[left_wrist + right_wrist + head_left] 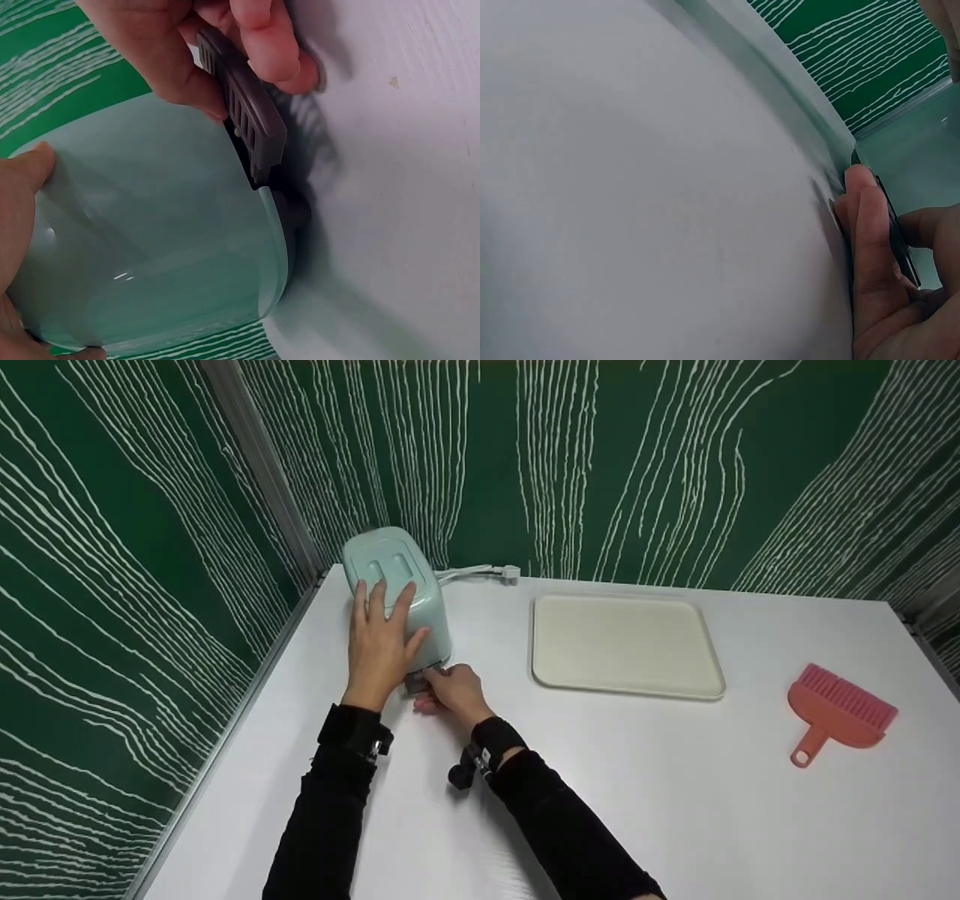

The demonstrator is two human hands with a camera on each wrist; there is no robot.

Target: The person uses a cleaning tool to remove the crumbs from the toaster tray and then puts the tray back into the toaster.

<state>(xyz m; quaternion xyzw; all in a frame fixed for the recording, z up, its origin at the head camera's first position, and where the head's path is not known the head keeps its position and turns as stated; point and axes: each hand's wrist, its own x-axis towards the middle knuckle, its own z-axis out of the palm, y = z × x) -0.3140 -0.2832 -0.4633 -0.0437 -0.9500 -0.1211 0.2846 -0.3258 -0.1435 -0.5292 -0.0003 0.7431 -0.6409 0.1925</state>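
A mint-green toaster (431,619) with a lid over its top stands at the table's back left corner. My left hand (377,649) rests on it with fingers spread across the lid and thumb on the side. At the toaster's near end, low by the table, my right hand (456,694) pinches a dark grey ribbed crumb tray (255,120) between thumb and fingers. The left wrist view shows this piece sticking out from the toaster's bottom edge. In the right wrist view, my fingers (874,240) cover much of it.
A white cord with a plug (511,573) lies behind the toaster. Right of it is a cream tray (626,645). A red hand brush (836,712) with pink bristles lies farther right. Green walls (495,472) with white streaks border the white table (675,810).
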